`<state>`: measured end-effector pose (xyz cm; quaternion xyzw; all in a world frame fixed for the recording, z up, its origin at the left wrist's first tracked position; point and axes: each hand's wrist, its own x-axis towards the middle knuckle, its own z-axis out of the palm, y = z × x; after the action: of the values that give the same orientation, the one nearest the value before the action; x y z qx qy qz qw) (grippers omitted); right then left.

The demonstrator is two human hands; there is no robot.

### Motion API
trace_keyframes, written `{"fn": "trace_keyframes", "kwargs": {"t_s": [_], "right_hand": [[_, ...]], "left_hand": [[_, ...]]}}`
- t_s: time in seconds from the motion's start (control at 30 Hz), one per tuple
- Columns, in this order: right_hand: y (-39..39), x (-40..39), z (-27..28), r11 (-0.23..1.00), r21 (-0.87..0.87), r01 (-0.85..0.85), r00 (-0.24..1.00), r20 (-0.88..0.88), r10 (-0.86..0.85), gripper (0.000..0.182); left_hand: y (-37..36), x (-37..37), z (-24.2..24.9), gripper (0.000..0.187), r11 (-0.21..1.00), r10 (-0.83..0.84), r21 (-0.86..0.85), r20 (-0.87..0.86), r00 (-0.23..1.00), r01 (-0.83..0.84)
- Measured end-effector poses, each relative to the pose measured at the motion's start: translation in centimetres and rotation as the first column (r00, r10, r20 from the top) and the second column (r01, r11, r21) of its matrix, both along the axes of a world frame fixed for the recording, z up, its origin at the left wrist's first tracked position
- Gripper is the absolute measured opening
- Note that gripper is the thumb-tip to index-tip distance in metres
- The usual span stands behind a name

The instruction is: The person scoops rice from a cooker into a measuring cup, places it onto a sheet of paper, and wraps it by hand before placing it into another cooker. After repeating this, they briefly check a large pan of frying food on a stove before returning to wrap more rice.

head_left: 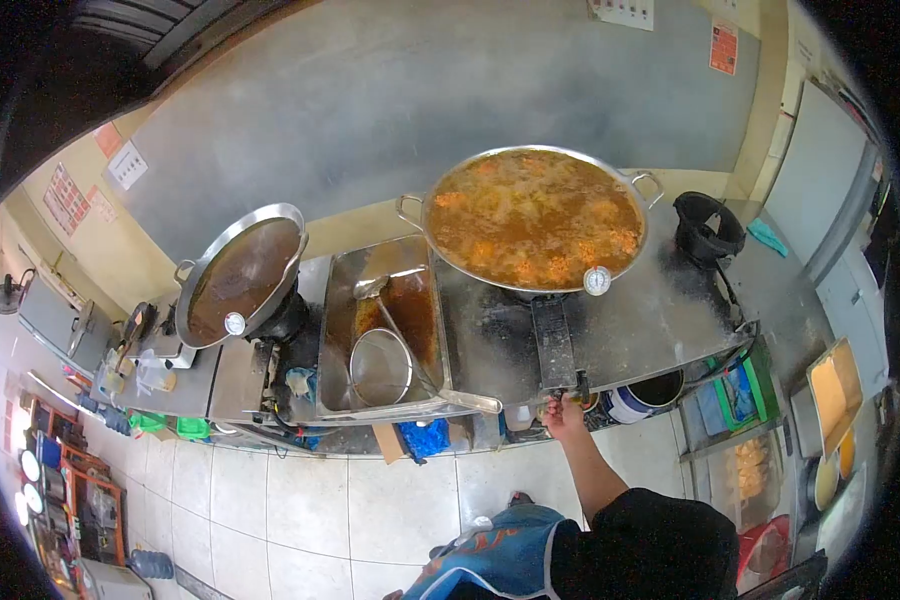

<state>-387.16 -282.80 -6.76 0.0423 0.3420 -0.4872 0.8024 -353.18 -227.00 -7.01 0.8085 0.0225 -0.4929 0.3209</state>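
Observation:
My right hand [566,418] reaches to the front edge of the stove counter, its fingers closed around what looks like the burner knob [555,396]; the fingers partly hide it. Behind it, a dark metal burner arm [552,340] runs back under a large two-handled wok [407,212]. Bubbling oil [530,205] fills this wok, with orange-brown clumps of food frying in it. A dial thermometer [597,281] is clipped on its front rim. My left hand is out of view.
Left of the wok, a steel tray [327,385] holds brown oil, a round strainer [381,367] and a long-handled ladle [427,378]. A second wok [196,272] of dark oil stands farther left. A black burner ring [708,230] sits at right. Below are a bucket [630,405] and green crate [763,380].

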Motion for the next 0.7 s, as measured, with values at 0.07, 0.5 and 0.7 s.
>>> {"fn": "trace_keyframes", "kwargs": {"t_s": [0.07, 0.5, 0.7], "right_hand": [[0.3, -0.1, -0.3, 1.0, 0.005, -0.006, 0.999, 0.054, 0.006, 0.056], [18.6, 18.5, -0.9, -0.021, 0.101, -0.995, -0.069, -0.505, 0.861, 0.023], [24.3, 31.8, -5.9, -0.523, 0.175, -0.834, -0.392, -0.856, 0.337, 0.027]], "left_hand": [[1.0, -0.4, 0.0, 0.062, 1.0, 0.014, 0.003, 0.002, 1.0, -0.014], [14.3, -5.3, -7.5, 0.092, 0.978, 0.206, 0.09, -0.276, 0.939, -0.188], [21.8, -6.6, -8.6, 0.087, 0.882, 0.468, 0.059, -0.228, 0.854, -0.467]]}}
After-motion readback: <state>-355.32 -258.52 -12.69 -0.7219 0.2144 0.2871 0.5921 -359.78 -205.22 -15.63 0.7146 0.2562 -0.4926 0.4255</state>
